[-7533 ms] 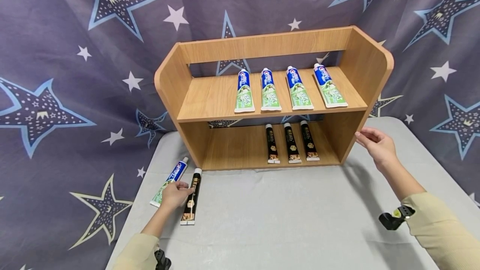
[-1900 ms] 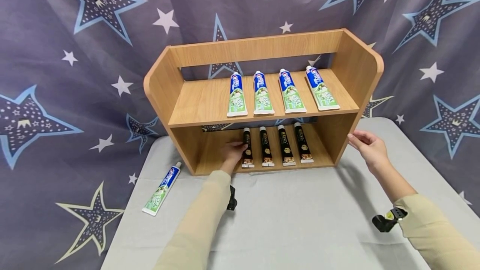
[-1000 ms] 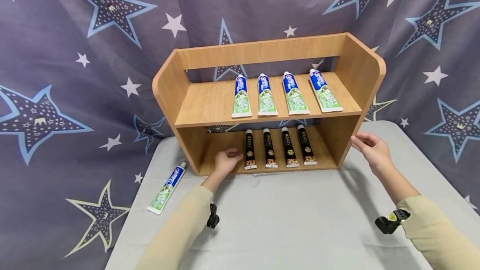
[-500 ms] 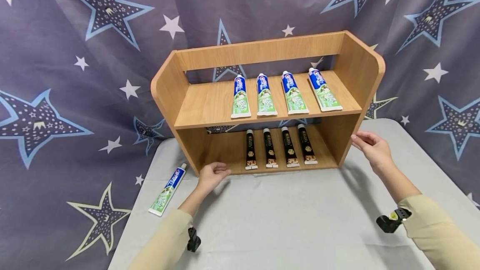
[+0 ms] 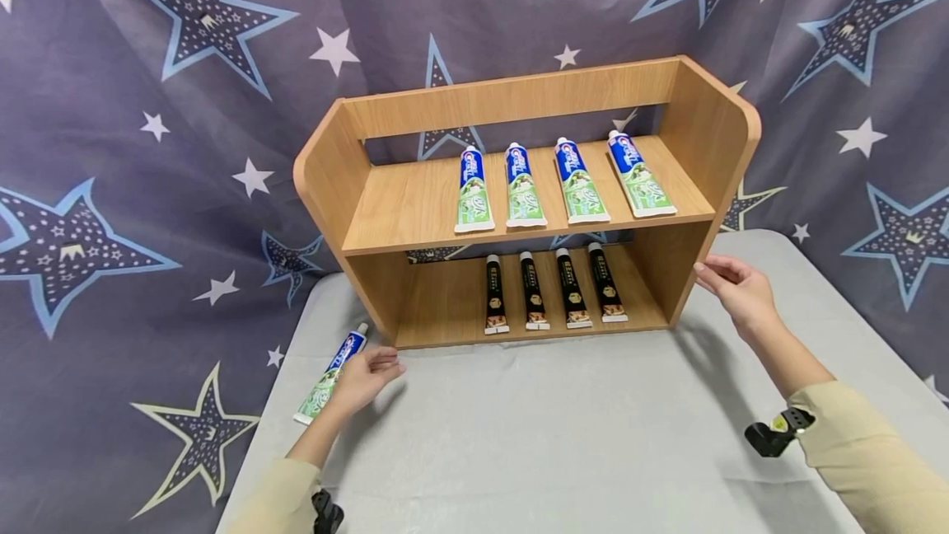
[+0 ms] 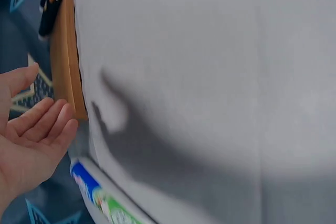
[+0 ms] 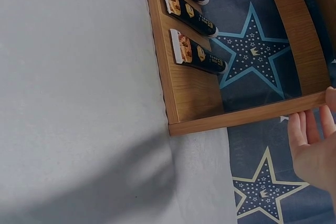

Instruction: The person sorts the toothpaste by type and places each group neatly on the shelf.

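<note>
My left hand (image 5: 363,377) hovers over a blue-and-green toothpaste tube (image 5: 347,348) lying slantwise on the table left of the wooden shelf (image 5: 415,213). Its fingers are loosely bent with nothing between them; in the left wrist view the palm (image 6: 31,156) shows beside the tube (image 6: 107,199). With thumb and fingers, my right hand (image 5: 744,295) pinches the front edge of the shelf's right side panel, as the right wrist view also shows. Several matching blue-and-green tubes (image 5: 524,192) lie in a row on the upper level. Several black toothpaste tubes (image 5: 534,291) line the lower level.
A grey cloth covers the table (image 5: 534,427). Behind the shelf hangs a dark curtain (image 5: 259,105) printed with stars. Both levels have bare wood left of their rows. A black device (image 5: 326,511) sits on the left wrist, another (image 5: 774,433) on the right.
My left hand set a black toothpaste tube at the left of the lower row, let go, and moved back left to the loose tube. My right hand stays on the shelf's side.
</note>
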Demonstrator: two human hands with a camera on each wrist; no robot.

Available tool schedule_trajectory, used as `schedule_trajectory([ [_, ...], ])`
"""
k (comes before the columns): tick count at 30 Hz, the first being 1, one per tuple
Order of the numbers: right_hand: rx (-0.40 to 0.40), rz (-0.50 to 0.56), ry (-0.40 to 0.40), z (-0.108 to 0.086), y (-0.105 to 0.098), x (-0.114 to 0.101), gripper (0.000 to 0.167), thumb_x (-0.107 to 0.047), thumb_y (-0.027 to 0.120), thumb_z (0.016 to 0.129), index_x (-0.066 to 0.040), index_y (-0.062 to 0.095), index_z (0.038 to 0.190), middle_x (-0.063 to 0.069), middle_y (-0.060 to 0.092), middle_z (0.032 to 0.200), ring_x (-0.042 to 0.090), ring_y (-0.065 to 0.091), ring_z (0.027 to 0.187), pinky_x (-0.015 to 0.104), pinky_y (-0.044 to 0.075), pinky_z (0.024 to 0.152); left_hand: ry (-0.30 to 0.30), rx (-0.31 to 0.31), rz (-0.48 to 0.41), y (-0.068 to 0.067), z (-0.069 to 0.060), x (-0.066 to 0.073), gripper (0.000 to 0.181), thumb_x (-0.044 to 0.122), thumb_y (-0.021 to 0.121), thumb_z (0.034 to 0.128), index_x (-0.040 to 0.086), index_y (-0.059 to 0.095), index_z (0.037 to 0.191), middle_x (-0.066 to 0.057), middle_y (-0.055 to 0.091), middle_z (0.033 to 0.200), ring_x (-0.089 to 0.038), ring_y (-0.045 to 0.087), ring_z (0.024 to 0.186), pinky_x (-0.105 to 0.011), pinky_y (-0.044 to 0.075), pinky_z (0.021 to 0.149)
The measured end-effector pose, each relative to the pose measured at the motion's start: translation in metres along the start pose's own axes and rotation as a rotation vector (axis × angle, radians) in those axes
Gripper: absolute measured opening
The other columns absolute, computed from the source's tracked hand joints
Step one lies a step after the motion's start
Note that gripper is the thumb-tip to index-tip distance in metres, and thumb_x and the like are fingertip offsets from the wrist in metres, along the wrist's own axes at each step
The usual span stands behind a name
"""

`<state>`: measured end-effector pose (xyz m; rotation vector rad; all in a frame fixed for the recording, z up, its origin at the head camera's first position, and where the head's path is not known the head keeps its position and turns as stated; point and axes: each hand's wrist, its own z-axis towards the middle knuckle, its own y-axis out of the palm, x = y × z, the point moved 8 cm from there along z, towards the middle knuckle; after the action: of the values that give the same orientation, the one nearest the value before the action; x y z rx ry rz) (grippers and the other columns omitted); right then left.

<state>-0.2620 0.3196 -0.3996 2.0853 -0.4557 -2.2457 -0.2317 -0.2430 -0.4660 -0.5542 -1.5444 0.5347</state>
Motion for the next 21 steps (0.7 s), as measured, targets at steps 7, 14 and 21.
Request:
schedule_trajectory([
  [7, 0.025, -0.050, 0.002, 0.027, -0.028, 0.032, 0.016, -0.004, 0.070, 0.085, -0.019, 0.068, 0.089, -0.013, 0.069, 0.082, -0.003, 0.068, 0.077, 0.013, 0.057, 0.073, -0.060, 0.022, 0.093, -0.032, -0.015, -0.020, 0.041, 0.015, 0.068, 0.0877, -0.008, 0.060, 0.121, -0.026, 0.066, 0.117, -0.036, 0.065, 0.107, -0.041, 0.055, 0.092],
  [14, 0.005, 0.022, -0.024, 0.038, -0.036, 0.041, 0.016, -0.004, 0.075, 0.081, -0.009, 0.070, 0.095, -0.004, 0.071, 0.084, 0.005, 0.070, 0.077, 0.018, 0.059, 0.071, -0.078, 0.036, 0.175, -0.054, -0.021, -0.027, 0.046, 0.018, 0.067, 0.0884, -0.008, 0.056, 0.124, -0.028, 0.063, 0.120, -0.041, 0.061, 0.111, -0.047, 0.051, 0.096],
  [21, -0.023, -0.022, -0.014, 0.014, -0.013, 0.015, 0.013, -0.003, 0.070, 0.085, -0.016, 0.068, 0.089, -0.010, 0.068, 0.081, 0.000, 0.068, 0.076, 0.015, 0.058, 0.072, -0.094, 0.047, 0.242, -0.067, -0.018, -0.038, 0.049, 0.019, 0.067, 0.0877, -0.010, 0.054, 0.125, -0.030, 0.062, 0.120, -0.043, 0.061, 0.110, -0.049, 0.051, 0.095],
])
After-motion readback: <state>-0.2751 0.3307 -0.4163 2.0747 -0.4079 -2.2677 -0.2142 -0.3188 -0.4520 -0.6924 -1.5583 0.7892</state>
